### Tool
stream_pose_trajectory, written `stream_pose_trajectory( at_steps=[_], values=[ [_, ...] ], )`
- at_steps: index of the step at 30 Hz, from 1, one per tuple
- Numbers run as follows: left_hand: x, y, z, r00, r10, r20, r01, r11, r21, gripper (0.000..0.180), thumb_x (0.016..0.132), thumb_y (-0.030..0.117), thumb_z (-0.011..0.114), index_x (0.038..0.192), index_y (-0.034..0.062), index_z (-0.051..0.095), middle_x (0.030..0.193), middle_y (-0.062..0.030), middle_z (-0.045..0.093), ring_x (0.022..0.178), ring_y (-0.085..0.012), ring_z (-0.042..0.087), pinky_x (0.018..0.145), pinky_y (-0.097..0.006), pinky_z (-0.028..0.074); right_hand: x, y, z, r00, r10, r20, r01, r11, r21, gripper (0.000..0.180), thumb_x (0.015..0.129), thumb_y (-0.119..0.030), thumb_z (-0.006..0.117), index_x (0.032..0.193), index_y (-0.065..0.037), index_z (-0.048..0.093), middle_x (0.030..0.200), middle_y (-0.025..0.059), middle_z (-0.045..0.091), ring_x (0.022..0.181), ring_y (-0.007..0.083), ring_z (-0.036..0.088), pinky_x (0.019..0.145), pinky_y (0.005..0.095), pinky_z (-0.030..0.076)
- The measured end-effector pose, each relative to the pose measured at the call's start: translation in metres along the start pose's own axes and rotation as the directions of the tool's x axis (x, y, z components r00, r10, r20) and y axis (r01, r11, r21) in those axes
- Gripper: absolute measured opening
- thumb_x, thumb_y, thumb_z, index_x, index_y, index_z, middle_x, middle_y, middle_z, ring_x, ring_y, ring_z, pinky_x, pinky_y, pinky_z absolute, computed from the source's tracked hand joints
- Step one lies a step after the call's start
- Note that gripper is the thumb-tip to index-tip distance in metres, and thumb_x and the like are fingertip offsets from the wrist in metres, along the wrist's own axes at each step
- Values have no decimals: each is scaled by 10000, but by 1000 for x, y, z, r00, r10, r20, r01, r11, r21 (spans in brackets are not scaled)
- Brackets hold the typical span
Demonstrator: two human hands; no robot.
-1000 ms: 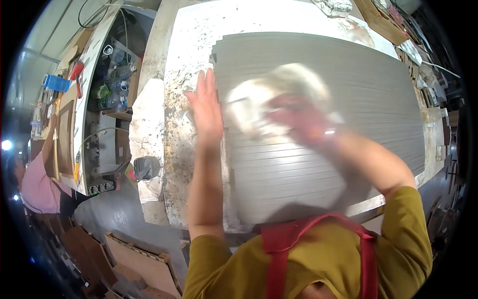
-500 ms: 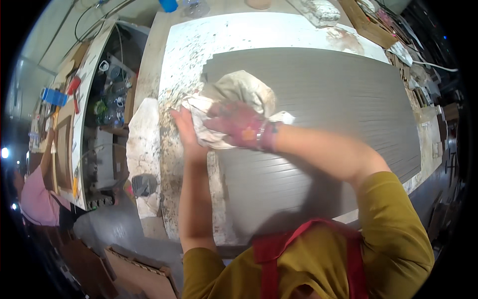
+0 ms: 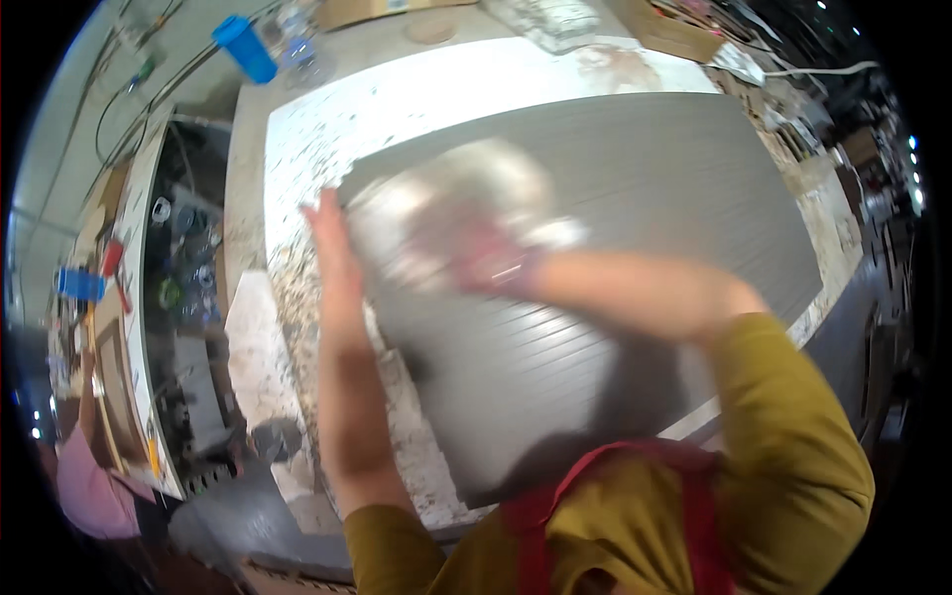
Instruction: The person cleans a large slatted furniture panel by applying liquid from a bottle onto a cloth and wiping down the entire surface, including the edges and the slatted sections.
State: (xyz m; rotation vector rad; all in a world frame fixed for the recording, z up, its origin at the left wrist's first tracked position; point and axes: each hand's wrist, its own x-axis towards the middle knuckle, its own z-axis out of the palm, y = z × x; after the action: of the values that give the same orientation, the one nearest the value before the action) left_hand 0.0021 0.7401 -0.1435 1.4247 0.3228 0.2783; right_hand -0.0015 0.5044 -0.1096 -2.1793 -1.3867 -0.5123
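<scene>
A large grey panel point(image 3: 714, 188) with fine ridges lies across the worktable. My left hand point(image 3: 335, 243), bare, rests along the panel's left edge, fingers stretched out and thumb apart. Bunched on the panel just to its right is a whitish, stained cloth point(image 3: 506, 178), smeared by motion. My right hand point(image 3: 481, 253), in a pinkish-red glove, grips the cloth and presses it against the panel. Its fingers are blurred and partly lost in the folds.
Under the panel lies a speckled white board point(image 3: 397, 84). A blue cup point(image 3: 245, 50) and a clear bottle point(image 3: 300, 55) stand at the far left. Cardboard point(image 3: 674, 35) and scraps line the far right. Another person in pink point(image 3: 94, 486) works at the left bench.
The whole view has shifted and turned a little. My right hand and the cloth have moved rightward over the panel, away from my left hand, which stays near the left edge.
</scene>
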Motion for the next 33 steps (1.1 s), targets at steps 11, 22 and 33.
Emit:
stream_pose_trajectory(
  at_steps=[11, 22, 33],
  values=[
    [19, 42, 27, 992, -103, 72, 97, 992, 82, 800, 947, 655, 98, 1462, 81, 314, 1513, -61, 326, 1422, -258, 196, 1164, -412, 61, -127, 151, -128, 871, 491, 4, -490, 871, -37, 257, 925, -235, 529, 1109, -81, 620, 1130, 103, 600, 1016, 254, 591, 868, 373, 474],
    [42, 16, 26, 982, -79, 170, 80, 997, 1, 784, 941, 669, 109, 1424, 130, 411, 1474, -99, 374, 1382, -266, 289, 1144, -377, 170, 88, 51, 34, 963, 227, 146, -232, 973, 16, 291, 782, -94, 572, 1063, -117, 643, 1173, 151, 588, 1104, 335, 553, 993, 443, 394],
    [46, -9, 15, 981, -13, 194, 31, 995, -90, 720, 976, 611, 136, 1361, 111, 483, 1416, -118, 426, 1309, -264, 371, 1110, -365, 239, -112, 227, -166, 669, 744, -8, -743, 667, -51, 235, 874, -132, 582, 1100, -92, 635, 1088, 121, 619, 1001, 281, 610, 867, 385, 486]
  ],
)
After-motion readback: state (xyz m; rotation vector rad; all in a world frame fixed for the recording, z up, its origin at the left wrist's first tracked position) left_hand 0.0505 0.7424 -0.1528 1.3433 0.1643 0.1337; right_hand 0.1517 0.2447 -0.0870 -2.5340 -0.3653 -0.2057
